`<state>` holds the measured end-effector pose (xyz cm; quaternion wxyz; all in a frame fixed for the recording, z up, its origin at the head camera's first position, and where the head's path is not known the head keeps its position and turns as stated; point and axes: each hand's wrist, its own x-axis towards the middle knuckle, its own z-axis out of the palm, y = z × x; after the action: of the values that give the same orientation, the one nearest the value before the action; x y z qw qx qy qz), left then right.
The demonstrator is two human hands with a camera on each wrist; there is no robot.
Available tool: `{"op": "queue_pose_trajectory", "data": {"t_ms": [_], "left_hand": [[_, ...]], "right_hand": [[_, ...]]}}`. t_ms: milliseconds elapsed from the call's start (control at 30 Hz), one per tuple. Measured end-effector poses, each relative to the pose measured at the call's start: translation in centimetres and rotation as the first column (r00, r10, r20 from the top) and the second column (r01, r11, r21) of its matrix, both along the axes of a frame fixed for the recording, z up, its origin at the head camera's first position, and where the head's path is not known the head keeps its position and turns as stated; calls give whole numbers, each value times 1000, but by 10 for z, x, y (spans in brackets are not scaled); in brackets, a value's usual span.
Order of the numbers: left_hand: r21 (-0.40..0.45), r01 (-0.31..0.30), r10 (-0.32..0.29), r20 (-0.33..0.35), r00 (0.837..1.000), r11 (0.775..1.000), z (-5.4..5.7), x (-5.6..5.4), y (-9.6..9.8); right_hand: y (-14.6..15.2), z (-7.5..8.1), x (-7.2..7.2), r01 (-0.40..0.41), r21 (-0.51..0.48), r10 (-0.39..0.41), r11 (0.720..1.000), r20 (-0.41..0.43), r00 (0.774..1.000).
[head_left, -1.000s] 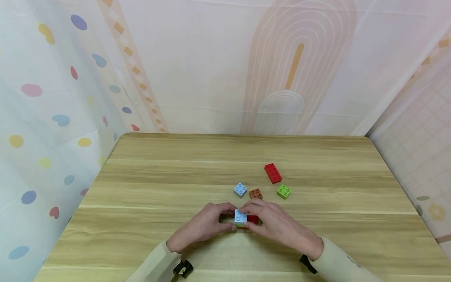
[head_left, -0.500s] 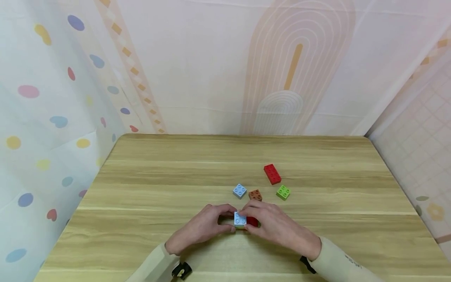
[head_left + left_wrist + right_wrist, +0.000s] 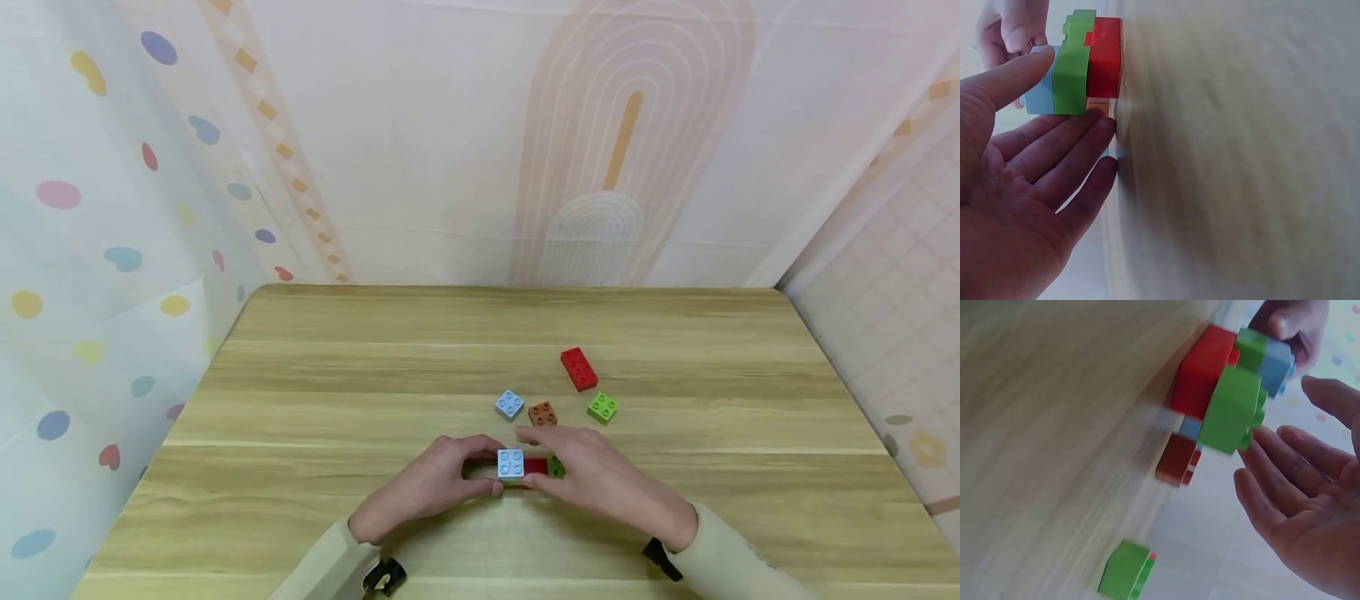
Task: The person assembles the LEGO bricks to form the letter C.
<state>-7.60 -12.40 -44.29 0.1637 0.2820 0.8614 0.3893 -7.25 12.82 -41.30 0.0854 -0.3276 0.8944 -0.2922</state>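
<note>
A small stack of toy building bricks stands near the table's front. Its base is a long red brick (image 3: pixel 1200 375), with a green brick (image 3: pixel 1071 81) on the left end and another green brick (image 3: pixel 1230 409) on the right end. On top of the left green one sits a light blue brick (image 3: pixel 511 463). My left hand (image 3: pixel 420 485) holds the stack's left end, thumb on the near side and fingers on the far side. Fingers spread, my right hand (image 3: pixel 596 475) hovers around the right end, apart from the bricks in the right wrist view.
Behind the stack lie a loose light blue brick (image 3: pixel 509 405), a brown brick (image 3: pixel 542 413) and a green brick (image 3: pixel 602 407). Farther back is a long red brick (image 3: pixel 579 368). Patterned cloth (image 3: pixel 435 150) hangs along the wooden table's back edge.
The right hand has let go of the light blue brick and opened, shifting slightly right. The right-end green brick now shows more. The left hand stays on the stack.
</note>
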Motion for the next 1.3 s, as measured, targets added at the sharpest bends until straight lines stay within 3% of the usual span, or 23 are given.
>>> {"op": "queue_pose_trajectory", "data": {"t_ms": [200, 533, 667, 833, 1300], "left_hand": [[-31, -16, 16, -18, 1000, 999, 2, 3, 0], [40, -59, 60, -27, 998, 997, 6, 7, 2], [54, -68, 72, -59, 996, 996, 6, 8, 3], [55, -73, 78, -94, 992, 996, 5, 9, 4], [71, -65, 70, -67, 995, 995, 4, 7, 7]], "right_hand": [[20, -1, -6, 89, -24, -91, 996, -69, 994], [45, -6, -23, 129, -82, -139, 988, -135, 981], [51, -8, -31, 109, -87, -122, 990, -169, 978], [51, -8, -40, 84, -54, -91, 995, -125, 988], [32, -12, -57, -28, 64, 29, 998, -27, 999]]}}
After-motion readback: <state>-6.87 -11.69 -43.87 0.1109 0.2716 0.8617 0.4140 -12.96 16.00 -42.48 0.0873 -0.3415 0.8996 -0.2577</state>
